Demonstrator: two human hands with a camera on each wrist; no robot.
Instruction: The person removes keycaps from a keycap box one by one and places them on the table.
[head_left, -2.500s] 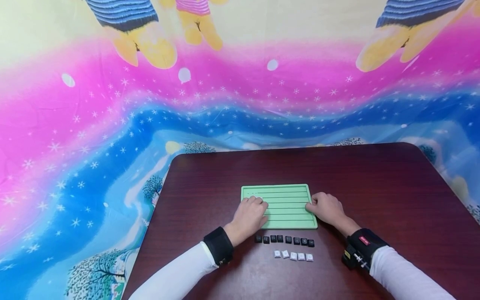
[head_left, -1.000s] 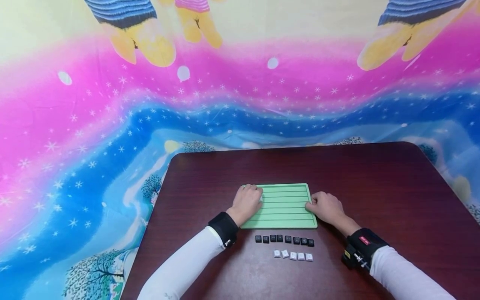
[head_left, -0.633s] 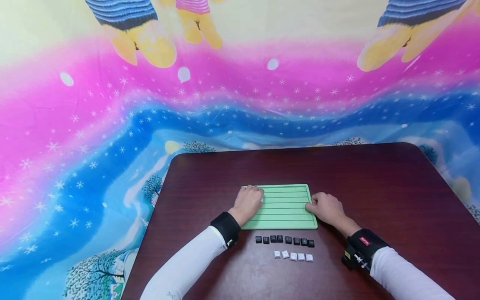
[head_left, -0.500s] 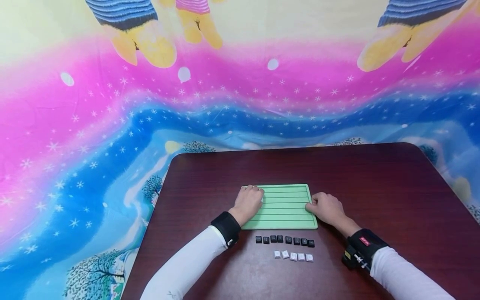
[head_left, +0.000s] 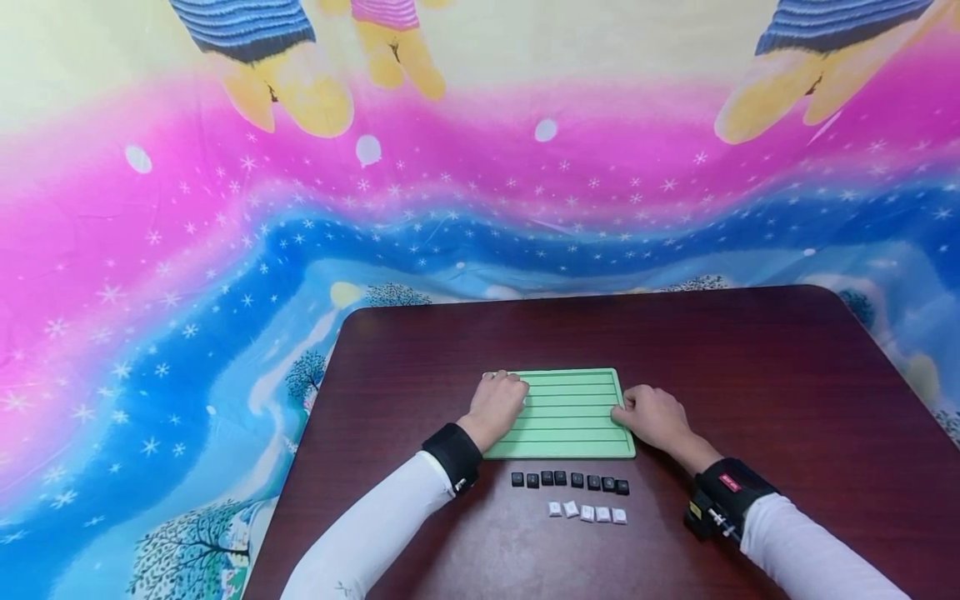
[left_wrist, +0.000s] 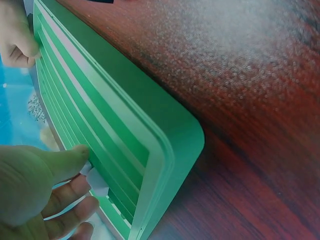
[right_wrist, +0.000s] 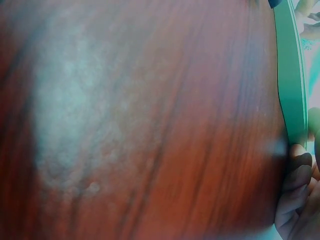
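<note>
A light green tray with raised parallel ridges lies on the table. My left hand is over its left part; in the left wrist view the thumb and fingers pinch a white keycap down by the ridges. From the head, that keycap is mostly hidden behind the hand. At the tray's right edge, my right hand grips the rim between thumb and curled fingers, also seen in the right wrist view around the tray's green side.
Several black keycaps stand in a row just in front of the tray. Nearer the person lies a shorter row of white keycaps. The dark wooden table ends at the back against a colourful printed cloth.
Compared with 2.5 s ago, my left hand has shifted slightly away and to the left over the tray, and for the last second it barely moves. My right hand keeps its place.
</note>
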